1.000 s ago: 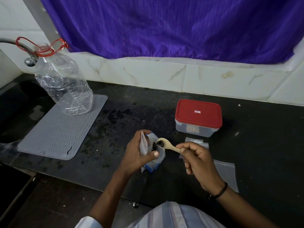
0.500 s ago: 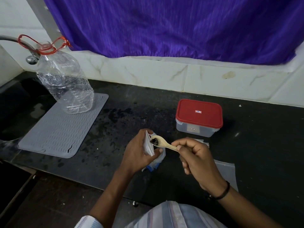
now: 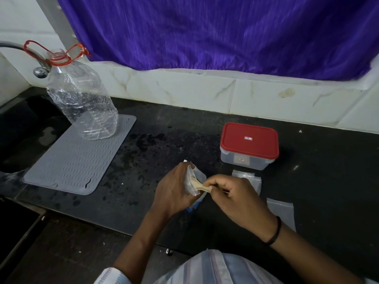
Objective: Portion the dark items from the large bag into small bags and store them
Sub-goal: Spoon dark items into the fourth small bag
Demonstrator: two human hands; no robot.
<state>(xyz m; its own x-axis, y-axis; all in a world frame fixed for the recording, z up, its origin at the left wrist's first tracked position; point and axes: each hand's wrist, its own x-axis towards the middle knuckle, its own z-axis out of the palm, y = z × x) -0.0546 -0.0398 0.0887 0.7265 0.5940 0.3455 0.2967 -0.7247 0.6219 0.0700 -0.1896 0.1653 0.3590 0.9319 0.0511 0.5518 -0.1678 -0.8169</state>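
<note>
Head view showed the left hand [image 3: 174, 191] pinching a limp small bag [image 3: 193, 182] open above the desk [image 3: 317, 181], right hand [image 3: 231, 193] gripping a wooden spoon [image 3: 198, 184] inside it; flimsy film probably wanted rim holds. Beyond sat the red-lidded container [image 3: 249, 145].

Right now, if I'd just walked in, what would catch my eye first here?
Probably the purple curtain hanging across the top, above the pale tiled wall. Next, the red-lidded container on the black counter, right of centre. In front of it, the left hand holds a small clear bag while the right hand pushes a wooden spoon into it. A crumpled clear bottle stands on a grey mat at left.
</note>
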